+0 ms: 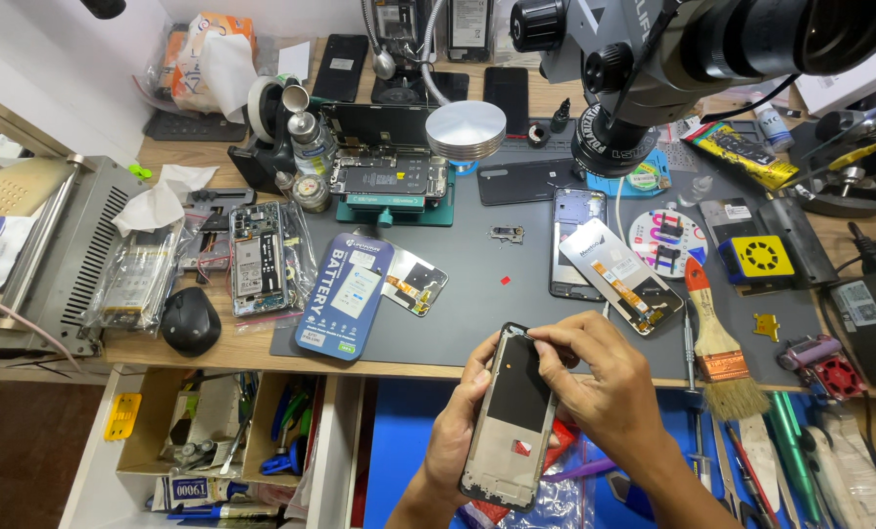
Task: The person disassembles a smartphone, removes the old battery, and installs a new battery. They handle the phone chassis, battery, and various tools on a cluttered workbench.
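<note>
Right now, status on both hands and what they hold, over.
Left hand gripping phone frame upright over the bench edge. Right hand fingers pinching at frame's top corner. Nothing in the way; paintbrush lies to the right.

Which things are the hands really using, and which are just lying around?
In use:
left hand holding the phone frame
right hand pinching the frame's top edge

Lying about:
paintbrush
blue battery box
computer mouse
microscope

Wooden workbench (262,348), dark mat (516,264) – paintbrush (720,348), battery box (345,294), mouse (190,320)
</note>
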